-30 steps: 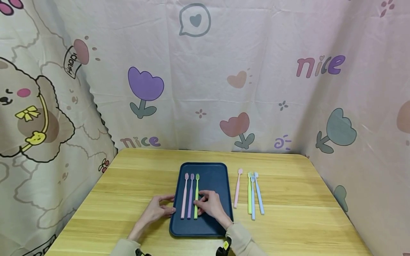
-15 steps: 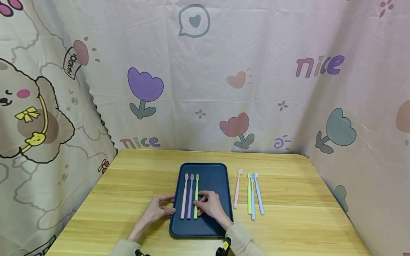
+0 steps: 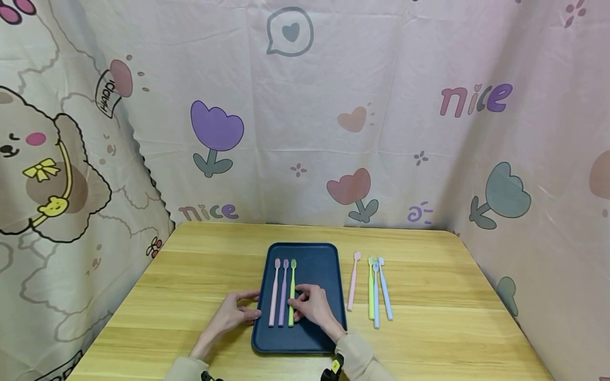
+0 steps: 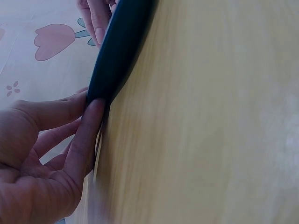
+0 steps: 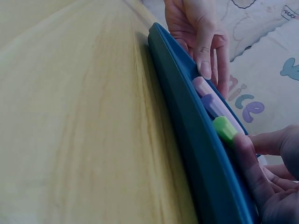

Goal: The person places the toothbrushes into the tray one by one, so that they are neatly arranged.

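A dark blue tray lies on the wooden table with a pink toothbrush, a purple toothbrush and a green toothbrush side by side in its left half, heads away from me. My right hand pinches the green toothbrush's handle between thumb and fingers; the right wrist view shows its end beside the fingertips. At the tray's left side, my left hand touches the edge with extended thumb and fingers. In the left wrist view, that hand's fingertips press against the tray wall.
Right of the tray lie another pink toothbrush, a second green toothbrush and two blue toothbrushes, the last three close together. The wooden table ends at a patterned cloth backdrop.
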A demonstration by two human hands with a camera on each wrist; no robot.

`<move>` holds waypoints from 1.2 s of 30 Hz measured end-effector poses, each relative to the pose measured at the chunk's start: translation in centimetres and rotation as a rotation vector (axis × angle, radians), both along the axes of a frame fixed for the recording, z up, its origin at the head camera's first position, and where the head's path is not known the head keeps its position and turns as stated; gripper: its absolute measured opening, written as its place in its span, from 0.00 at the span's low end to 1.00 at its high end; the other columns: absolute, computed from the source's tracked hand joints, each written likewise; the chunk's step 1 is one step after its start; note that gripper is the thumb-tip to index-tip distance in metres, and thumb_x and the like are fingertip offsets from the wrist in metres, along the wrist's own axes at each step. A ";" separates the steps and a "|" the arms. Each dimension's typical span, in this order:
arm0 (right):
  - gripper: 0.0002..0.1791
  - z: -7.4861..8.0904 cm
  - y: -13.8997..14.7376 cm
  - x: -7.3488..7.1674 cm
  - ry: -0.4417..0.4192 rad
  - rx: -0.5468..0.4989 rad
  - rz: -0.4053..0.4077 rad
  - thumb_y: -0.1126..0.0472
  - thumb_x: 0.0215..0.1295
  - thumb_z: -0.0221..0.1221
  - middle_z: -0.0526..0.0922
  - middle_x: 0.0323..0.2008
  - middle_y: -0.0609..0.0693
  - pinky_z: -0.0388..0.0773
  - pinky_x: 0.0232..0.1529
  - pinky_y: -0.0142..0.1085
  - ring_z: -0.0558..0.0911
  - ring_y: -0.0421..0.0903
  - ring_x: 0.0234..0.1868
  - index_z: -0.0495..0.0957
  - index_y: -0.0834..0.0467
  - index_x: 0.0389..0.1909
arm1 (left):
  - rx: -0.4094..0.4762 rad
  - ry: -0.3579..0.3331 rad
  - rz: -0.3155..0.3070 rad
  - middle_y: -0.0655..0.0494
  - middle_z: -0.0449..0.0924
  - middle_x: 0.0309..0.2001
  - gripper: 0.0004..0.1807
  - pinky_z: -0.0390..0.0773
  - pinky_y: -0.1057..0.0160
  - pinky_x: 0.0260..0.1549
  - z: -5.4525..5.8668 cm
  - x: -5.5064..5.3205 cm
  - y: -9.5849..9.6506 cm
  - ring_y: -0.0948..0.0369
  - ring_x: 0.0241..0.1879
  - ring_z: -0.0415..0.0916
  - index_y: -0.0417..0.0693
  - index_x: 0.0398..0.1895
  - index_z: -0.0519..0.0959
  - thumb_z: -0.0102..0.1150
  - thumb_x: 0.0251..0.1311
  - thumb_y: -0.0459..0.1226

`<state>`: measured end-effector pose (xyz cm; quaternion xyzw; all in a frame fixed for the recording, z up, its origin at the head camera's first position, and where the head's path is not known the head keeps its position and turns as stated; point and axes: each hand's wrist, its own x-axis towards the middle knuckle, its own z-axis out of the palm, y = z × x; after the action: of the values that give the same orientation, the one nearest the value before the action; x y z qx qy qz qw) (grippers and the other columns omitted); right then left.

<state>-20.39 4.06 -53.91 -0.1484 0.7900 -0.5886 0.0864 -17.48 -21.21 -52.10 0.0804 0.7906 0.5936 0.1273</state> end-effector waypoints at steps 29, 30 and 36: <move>0.27 -0.1 0.0 0.1 0.000 -0.012 -0.002 0.64 0.64 0.66 0.87 0.27 0.59 0.85 0.22 0.35 0.86 0.54 0.20 0.74 0.72 0.61 | -0.030 -0.018 0.024 0.23 0.74 0.58 0.33 0.89 0.58 0.35 0.0 0.0 0.2 0.54 0.37 0.87 0.22 0.66 0.67 0.67 0.58 0.27; 0.27 -0.1 0.0 0.1 0.000 -0.013 -0.002 0.64 0.64 0.66 0.87 0.27 0.59 0.85 0.22 0.35 0.86 0.54 0.20 0.74 0.72 0.61 | -0.028 -0.015 0.022 0.23 0.74 0.58 0.33 0.89 0.58 0.35 0.0 0.0 0.1 0.54 0.37 0.87 0.22 0.66 0.67 0.67 0.58 0.27; 0.27 -0.1 -0.1 0.1 0.004 -0.019 -0.005 0.64 0.64 0.66 0.87 0.27 0.59 0.85 0.21 0.36 0.86 0.55 0.20 0.74 0.72 0.61 | -0.031 -0.023 0.028 0.24 0.74 0.59 0.33 0.89 0.59 0.35 -0.1 0.0 0.1 0.55 0.37 0.87 0.23 0.66 0.68 0.68 0.58 0.27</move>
<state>-20.31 4.00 -54.03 -0.1485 0.7849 -0.5959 0.0821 -17.52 -21.06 -52.20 0.0605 0.7991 0.5840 0.1290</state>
